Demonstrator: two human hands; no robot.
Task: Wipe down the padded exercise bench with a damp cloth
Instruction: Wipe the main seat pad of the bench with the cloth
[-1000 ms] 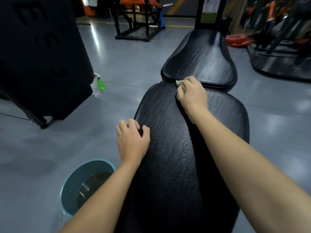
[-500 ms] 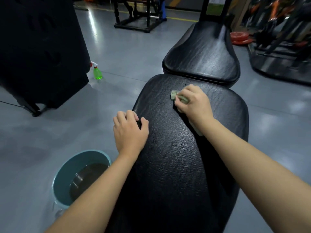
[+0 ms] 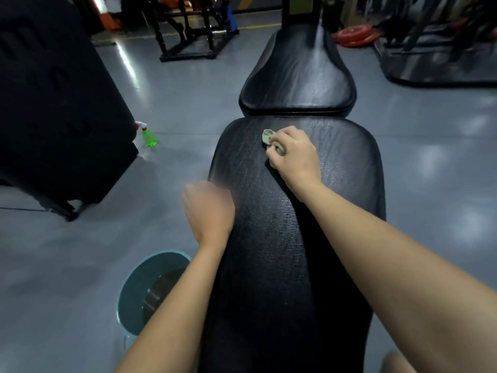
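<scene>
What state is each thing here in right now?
bench pad, glossy, cloth on its far end.
cloth, bunched, pressed on the pad.
right hand, grips the cloth.
left hand, blurred, at the pad's left edge; grasp unclear.
basin, on the floor, holds dark water.
spray bottle, upright on the floor.

no readable text anywhere

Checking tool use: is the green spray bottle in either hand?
No, the spray bottle stands on the floor; the right hand grips the cloth.
</scene>
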